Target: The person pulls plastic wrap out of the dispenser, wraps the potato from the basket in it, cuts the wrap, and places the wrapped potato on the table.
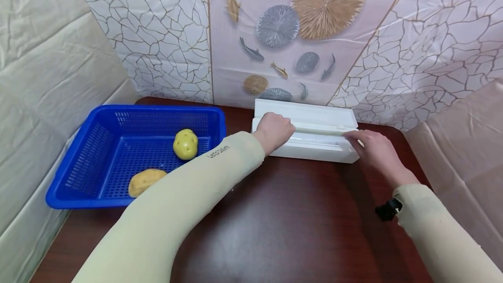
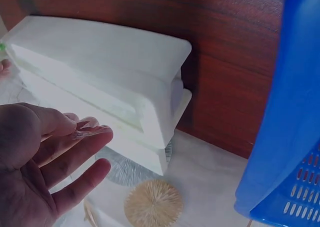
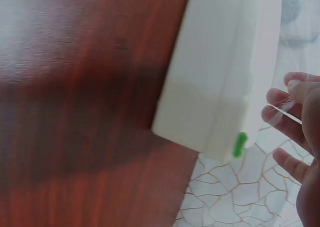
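Your left hand (image 1: 273, 131) and right hand (image 1: 373, 150) are pinching clear film (image 2: 89, 132) at the white box (image 1: 318, 152), seemingly not yet cutting, with potatoes (image 1: 185, 145) lying bare left of the box.

The head view is lit softly and fairly brightly, and a pale sheen is thrown on the dark table (image 1: 251, 239), where a long shadow is cast left of the right sleeve (image 1: 444, 226). Toward the frame edges the pale walls (image 1: 35, 34) are stretched. Both wrist views are dimmer and hazier: in the left, the white box (image 2: 100, 52) is partly washed out by glare; in the right, a broad dark band of shadow is laid across the table, and the green mark (image 3: 240, 145) is softened by blur
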`<state>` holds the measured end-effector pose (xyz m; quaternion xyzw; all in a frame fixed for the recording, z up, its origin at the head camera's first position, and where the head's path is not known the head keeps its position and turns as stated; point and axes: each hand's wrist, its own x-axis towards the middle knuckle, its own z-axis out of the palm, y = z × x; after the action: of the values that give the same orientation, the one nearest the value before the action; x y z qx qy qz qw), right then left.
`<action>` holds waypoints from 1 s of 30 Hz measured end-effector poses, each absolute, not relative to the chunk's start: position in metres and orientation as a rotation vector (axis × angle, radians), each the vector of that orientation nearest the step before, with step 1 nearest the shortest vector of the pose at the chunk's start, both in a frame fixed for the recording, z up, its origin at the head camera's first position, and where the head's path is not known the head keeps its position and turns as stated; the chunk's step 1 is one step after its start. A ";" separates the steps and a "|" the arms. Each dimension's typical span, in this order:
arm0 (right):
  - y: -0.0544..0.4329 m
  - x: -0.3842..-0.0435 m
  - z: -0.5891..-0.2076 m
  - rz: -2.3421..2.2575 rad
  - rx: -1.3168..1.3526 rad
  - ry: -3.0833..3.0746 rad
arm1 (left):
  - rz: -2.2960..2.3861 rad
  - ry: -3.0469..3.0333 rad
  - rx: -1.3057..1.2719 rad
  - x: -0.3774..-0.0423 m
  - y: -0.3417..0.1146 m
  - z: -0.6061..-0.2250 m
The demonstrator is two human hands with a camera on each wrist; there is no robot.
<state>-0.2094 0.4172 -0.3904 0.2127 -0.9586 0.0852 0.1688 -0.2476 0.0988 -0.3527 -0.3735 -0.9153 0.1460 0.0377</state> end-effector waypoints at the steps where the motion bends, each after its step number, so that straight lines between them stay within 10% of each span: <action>1: 0.417 -0.212 -0.387 0.246 0.599 -2.739 | 0.434 -2.819 -1.140 -0.249 0.099 -0.351; 30: 0.427 -0.233 -0.335 0.265 0.662 -2.738 | 0.112 -2.894 -1.019 -0.269 0.094 -0.311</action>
<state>-0.2335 0.4267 -0.3348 0.2313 -0.9559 0.0926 0.1554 -0.2694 0.0943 -0.3110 -0.3317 -0.9420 0.0366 0.0355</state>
